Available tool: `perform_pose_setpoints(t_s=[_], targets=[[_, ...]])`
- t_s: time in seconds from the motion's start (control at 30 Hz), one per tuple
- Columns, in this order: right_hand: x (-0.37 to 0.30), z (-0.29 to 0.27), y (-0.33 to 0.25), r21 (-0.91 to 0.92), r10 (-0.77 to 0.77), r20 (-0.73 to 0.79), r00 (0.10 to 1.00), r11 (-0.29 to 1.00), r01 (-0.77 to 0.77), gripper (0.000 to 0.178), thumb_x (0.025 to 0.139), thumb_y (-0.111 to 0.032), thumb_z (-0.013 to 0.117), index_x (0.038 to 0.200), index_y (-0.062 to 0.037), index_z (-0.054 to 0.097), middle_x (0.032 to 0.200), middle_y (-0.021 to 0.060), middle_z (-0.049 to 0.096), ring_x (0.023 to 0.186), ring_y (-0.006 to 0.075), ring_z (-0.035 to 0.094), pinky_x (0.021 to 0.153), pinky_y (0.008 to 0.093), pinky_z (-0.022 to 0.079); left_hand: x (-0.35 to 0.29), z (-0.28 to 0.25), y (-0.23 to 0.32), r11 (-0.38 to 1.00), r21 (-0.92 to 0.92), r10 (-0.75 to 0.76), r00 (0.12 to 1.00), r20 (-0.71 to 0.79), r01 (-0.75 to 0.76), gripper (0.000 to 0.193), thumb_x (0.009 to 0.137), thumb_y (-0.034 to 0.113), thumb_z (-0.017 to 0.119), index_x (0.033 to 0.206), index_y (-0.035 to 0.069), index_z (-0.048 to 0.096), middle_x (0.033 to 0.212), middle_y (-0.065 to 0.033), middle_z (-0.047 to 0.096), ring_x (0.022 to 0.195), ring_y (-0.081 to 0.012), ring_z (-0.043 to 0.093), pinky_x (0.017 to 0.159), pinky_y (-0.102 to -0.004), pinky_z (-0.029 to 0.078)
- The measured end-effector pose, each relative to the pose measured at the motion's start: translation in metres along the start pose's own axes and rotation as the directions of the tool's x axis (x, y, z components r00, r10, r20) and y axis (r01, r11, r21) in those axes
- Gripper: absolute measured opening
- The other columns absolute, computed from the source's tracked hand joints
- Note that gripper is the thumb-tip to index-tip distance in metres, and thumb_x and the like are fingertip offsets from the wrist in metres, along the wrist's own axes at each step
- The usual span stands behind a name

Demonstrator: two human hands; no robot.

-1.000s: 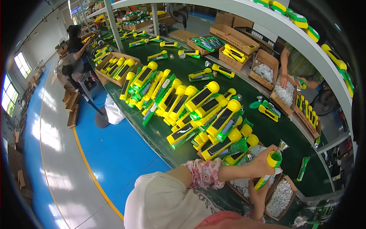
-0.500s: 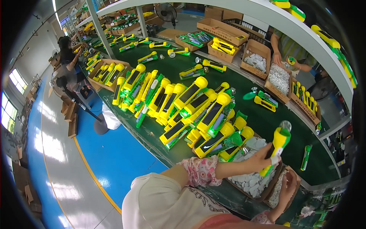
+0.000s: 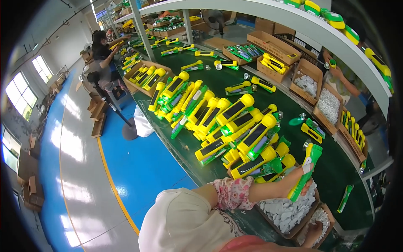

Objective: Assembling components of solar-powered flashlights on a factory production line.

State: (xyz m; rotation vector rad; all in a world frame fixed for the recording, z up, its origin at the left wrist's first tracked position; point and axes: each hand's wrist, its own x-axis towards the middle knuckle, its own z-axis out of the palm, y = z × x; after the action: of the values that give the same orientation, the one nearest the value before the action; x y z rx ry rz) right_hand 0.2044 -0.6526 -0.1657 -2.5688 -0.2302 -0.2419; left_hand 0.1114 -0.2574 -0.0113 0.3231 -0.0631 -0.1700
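My left hand [image 3: 294, 183] is closed around a green and yellow solar flashlight [image 3: 305, 171], tilted with its head upward and its green side showing. A shiny reflector [image 3: 307, 145] sits at that head end. Below this hand stands a cardboard box of flat white pieces [image 3: 289, 215]. My right hand [image 3: 312, 236] reaches down into a smaller box of little white parts [image 3: 321, 217] beside it; its fingers are hidden among the parts. Just left of my left hand lies a large heap of yellow and green flashlights [image 3: 235, 130], solar panels mostly facing up.
A green workbench [image 3: 285, 109] runs away to the far left, with scattered flashlights on it. Boxes of white parts [image 3: 328, 105] and flashlights line its far side. A grey shelf [image 3: 252, 6] arches overhead. Across the bench a co-worker's hand [image 3: 336, 72] shows; another person [image 3: 103, 52] works far left.
My right hand has gone deeper into the small box. The flashlight in my left hand has turned, showing more green side than yellow. The whole view has shifted.
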Motion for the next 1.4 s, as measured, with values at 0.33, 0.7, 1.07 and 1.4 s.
perform_pose_setpoints(t_s=[0.33, 0.7, 1.07, 1.4], targets=[[0.018, -0.018, -0.06, -0.106, -0.282, -0.442, 0.852, 0.959, 0.262, 0.018, 0.092, -0.017, 0.067, 0.086, -0.0006, 0.06, 0.063, 0.0056, 0.054, 0.048, 0.0118, 0.047, 0.043, 0.0291, 0.037, 0.015, -0.023, -0.007, 0.997, -0.05, 0.062, 0.993, -0.096, -0.067, 0.042, 0.093, 0.051, 0.06, 0.113, 0.014, 0.052, 0.09, -0.0056, 0.059, 0.083, -0.0164, 0.059, 0.072, -0.0315, 0.052], [0.041, -0.026, -0.166, 0.657, -0.129, -0.008, 0.992, 0.747, 0.102, 0.006, 0.096, -0.006, 0.057, 0.099, -0.0016, 0.061, 0.074, 0.0006, 0.054, 0.062, 0.0056, 0.051, 0.054, 0.0214, 0.04, 0.002, -0.007, -0.009, 0.993, 0.094, 0.069, 0.997, -0.017, -0.067, 0.038, 0.102, 0.032, 0.05, 0.131, 0.01, 0.041, 0.121, -0.0134, 0.059, 0.104, -0.024, 0.063, 0.083, -0.0393, 0.057], [0.04, -0.037, -0.301, 0.757, -0.578, -0.03, 0.815, 0.52, 0.397, 0.01, 0.091, 0.005, 0.056, 0.098, -0.0016, 0.058, 0.094, 0.003, 0.052, 0.071, 0.0068, 0.047, 0.061, 0.019, 0.04, 0.007, -0.014, -0.023, 0.832, 0.457, 0.327, 0.943, 0.054, -0.315, 0.04, 0.101, 0.019, 0.049, 0.137, 0.005, 0.041, 0.117, -0.0054, 0.054, 0.107, -0.012, 0.055, 0.089, -0.0267, 0.047], [0.039, -0.023, -0.296, 0.854, -0.386, -0.024, 0.922, 0.471, 0.22, 0.009, 0.089, 0.003, 0.061, 0.098, 0.0021, 0.064, 0.089, 0.0053, 0.062, 0.075, 0.0102, 0.057, 0.068, 0.0228, 0.048, 0.001, -0.008, -0.012, 0.846, 0.439, 0.309, 0.949, 0.057, -0.302, 0.04, 0.097, 0.01, 0.054, 0.134, 0.005, 0.04, 0.114, -0.0075, 0.055, 0.101, -0.0128, 0.058, 0.083, -0.0293, 0.051]])
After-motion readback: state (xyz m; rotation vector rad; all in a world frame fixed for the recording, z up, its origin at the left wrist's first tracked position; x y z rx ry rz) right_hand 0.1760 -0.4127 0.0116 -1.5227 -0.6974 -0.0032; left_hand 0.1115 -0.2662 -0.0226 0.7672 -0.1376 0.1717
